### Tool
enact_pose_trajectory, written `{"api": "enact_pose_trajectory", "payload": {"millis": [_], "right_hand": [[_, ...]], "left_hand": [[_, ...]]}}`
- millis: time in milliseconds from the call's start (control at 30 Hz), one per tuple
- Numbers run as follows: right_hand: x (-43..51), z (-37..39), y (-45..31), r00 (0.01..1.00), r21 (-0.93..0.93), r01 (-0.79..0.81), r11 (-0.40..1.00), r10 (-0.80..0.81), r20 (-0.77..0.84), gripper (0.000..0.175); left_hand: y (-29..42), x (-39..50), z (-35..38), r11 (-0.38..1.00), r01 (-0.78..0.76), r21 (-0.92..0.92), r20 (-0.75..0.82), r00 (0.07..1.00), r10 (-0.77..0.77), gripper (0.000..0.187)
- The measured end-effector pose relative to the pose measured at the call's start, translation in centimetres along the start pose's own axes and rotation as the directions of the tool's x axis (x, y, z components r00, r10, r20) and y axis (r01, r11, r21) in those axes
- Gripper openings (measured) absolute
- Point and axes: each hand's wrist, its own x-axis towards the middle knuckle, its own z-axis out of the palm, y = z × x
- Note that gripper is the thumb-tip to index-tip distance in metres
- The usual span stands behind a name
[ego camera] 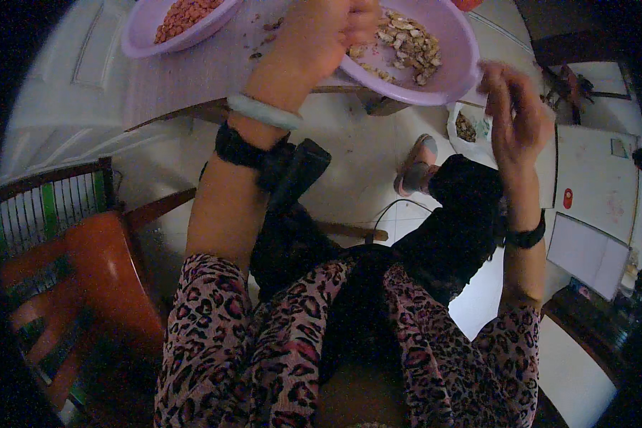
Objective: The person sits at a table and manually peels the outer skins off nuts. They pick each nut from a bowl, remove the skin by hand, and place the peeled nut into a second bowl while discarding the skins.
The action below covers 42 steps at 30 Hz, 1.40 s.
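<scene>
My left hand (331, 32), with a pale bangle and a black strap on its wrist, is over the left rim of a pink-purple plastic basin (460, 59). Its fingers are curled; whether they hold anything is hidden. Peanut shells (406, 45) lie in that basin. Just off the basin's right rim, my right hand (513, 107) hangs blurred, fingers bent and apart, with nothing visible in it. A second purple basin (139, 40) at the upper left holds reddish shelled peanuts (184, 21). Dark crumbs (255, 55) are scattered on the table (192, 80) between the basins.
A white plastic bag (460, 142) with shells inside stands on the floor beyond my knee. My slippered foot (417, 160) is under the table edge. At the left is a red-brown wooden chair (112, 267); at the right stands a white cabinet-like surface (594, 176).
</scene>
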Motion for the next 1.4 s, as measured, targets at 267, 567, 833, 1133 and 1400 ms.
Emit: {"api": "enact_pose_trajectory", "payload": {"millis": [267, 567, 833, 1133, 1400], "right_hand": [[-14.0, 12.8, 6.3, 0.481, 0.195, -0.046, 0.98, -0.15, 0.864, 0.018], [-22.1, 28.6, 17.0, 0.483, -0.034, -0.408, 0.912, 0.247, 0.84, 0.029], [-25.1, 30.4, 19.2, 0.394, -0.142, -0.599, 0.788, 0.444, 0.805, 0.029], [-27.4, 30.8, 21.3, 0.368, -0.133, -0.652, 0.746, 0.465, 0.805, 0.029], [-27.8, 30.2, 20.4, 0.379, -0.13, -0.654, 0.745, 0.472, 0.796, 0.029]], "left_hand": [[0.6, -1.1, -0.8, 0.992, -0.059, 0.11, -0.082, 0.994, 0.068, 0.028], [1.5, -5.1, -2.2, 0.998, -0.053, 0.032, -0.408, 0.911, 0.061, 0.037], [0.7, -6.1, -1.2, 0.972, 0.04, 0.233, -0.585, 0.804, 0.107, 0.042], [-3.7, -6.0, -0.9, 0.992, 0.046, 0.114, -0.688, 0.724, 0.046, 0.041], [-3.2, -5.9, -0.2, 0.989, -0.009, 0.147, -0.59, 0.802, 0.095, 0.04]]}}
